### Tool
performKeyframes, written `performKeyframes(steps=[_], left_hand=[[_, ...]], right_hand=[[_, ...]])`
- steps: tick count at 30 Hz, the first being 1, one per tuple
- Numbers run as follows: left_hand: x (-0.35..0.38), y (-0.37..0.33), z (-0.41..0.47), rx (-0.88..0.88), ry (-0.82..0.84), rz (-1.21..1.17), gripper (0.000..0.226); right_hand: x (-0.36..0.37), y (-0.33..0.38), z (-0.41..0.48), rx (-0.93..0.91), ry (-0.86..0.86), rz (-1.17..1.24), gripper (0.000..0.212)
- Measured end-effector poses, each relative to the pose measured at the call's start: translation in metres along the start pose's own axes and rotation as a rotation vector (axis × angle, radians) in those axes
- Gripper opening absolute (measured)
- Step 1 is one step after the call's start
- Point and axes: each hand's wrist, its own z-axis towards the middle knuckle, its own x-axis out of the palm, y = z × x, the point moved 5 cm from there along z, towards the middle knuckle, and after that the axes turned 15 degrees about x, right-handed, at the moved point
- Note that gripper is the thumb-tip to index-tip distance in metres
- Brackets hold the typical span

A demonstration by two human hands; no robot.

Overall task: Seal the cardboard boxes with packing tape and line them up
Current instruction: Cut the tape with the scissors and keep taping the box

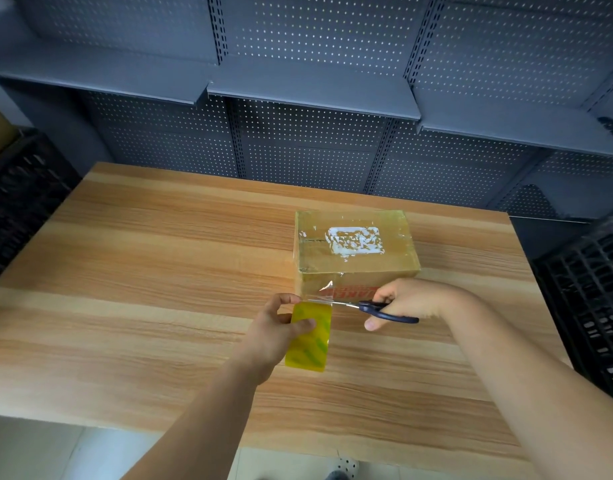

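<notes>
Near the worktop's [125, 271] right edge sits a tape-glazed cardboard box [353, 244], left hand [274, 332] fingers [303, 325] clamped on the tape roll [312, 344], right hand [412, 297] fingers [372, 323] gripping scissors [384, 311].

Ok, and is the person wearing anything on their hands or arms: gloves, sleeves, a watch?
Nothing worn shows. The left hand and right hand are bare, without gloves, and I can make out no rings. The left forearm and right forearm are bare to the frame edge: no sleeves, watch or bracelet in view.
</notes>
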Motion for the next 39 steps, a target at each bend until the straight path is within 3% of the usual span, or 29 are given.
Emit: performKeyframes(steps=[14, 20, 28, 34, 39], left_hand=[[-0.001, 0.0, 0.001, 0.015, -0.026, -0.002, 0.035], [-0.002, -0.002, 0.0, 0.012, -0.056, 0.031, 0.035], [0.002, -0.002, -0.002, 0.009, -0.037, 0.026, 0.035], [0.002, 0.004, -0.002, -0.005, -0.045, 0.075, 0.034], [0.004, 0.002, -0.003, 0.008, -0.034, 0.097, 0.035]], right_hand=[[-0.007, 0.012, -0.007, -0.006, -0.103, -0.005, 0.034], [-0.006, 0.013, -0.007, -0.023, -0.167, -0.058, 0.047], [0.006, 0.014, -0.014, -0.06, 0.005, -0.148, 0.05], [0.006, 0.014, -0.015, -0.034, -0.009, -0.172, 0.059], [0.002, 0.011, -0.012, -0.004, -0.011, -0.204, 0.051]])
